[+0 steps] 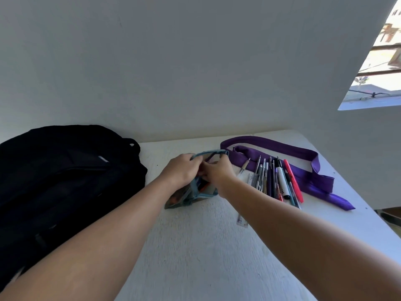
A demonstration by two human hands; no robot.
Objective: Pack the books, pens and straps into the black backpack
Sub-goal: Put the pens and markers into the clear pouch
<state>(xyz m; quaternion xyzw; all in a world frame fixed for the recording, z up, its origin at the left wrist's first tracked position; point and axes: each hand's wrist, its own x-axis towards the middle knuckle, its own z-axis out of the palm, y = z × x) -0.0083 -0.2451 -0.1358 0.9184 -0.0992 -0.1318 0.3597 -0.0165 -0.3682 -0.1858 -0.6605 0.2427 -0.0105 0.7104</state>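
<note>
A black backpack (65,174) lies on the left of the white table (195,246). At the table's middle stands a see-through pencil pouch with blue trim (191,196), with orange things inside it. My left hand (182,170) grips the pouch's blue rim. My right hand (217,172) holds the same rim from the right, fingers tucked at the opening. A row of several pens and markers (275,181) lies right of the pouch. Behind and under them lies a purple strap (303,170). No books are in view.
A clear ruler (243,220) lies partly under my right forearm. A white wall stands right behind the table. A window (377,68) opens at the upper right. The table's right edge drops off near a brown object (390,216).
</note>
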